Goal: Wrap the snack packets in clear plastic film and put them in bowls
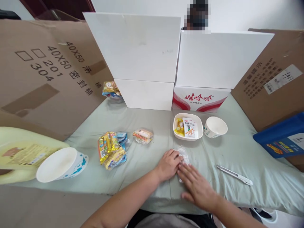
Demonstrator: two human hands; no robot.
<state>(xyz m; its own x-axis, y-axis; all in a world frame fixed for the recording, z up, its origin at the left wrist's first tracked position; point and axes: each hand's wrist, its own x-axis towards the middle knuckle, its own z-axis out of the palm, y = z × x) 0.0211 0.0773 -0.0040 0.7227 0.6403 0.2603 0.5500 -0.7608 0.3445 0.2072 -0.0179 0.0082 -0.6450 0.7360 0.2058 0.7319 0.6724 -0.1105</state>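
Note:
A crumpled see-through plastic bag (184, 154) lies on the cloth in front of me, partly hidden under both hands. My left hand (168, 165) rests on its left side with fingers curled over the plastic. Fingers stretched out and close together, my right hand (198, 185) presses flat on the bag's lower right, its fingertips meeting the left hand. Just beyond them stands a white square bowl (176, 132) holding a yellow snack packet (180, 126) and a white snack packet (190, 128). To the left lies a wrapped snack in clear film (143, 136).
A pile of snack packets (112, 148) and a tilted paper tub (57, 166) are at left. A paper bowl (215, 127) and a white utility knife (234, 175) lie right. White boxes (146, 95) and brown cartons (57, 104) wall the back and sides. A person stands behind.

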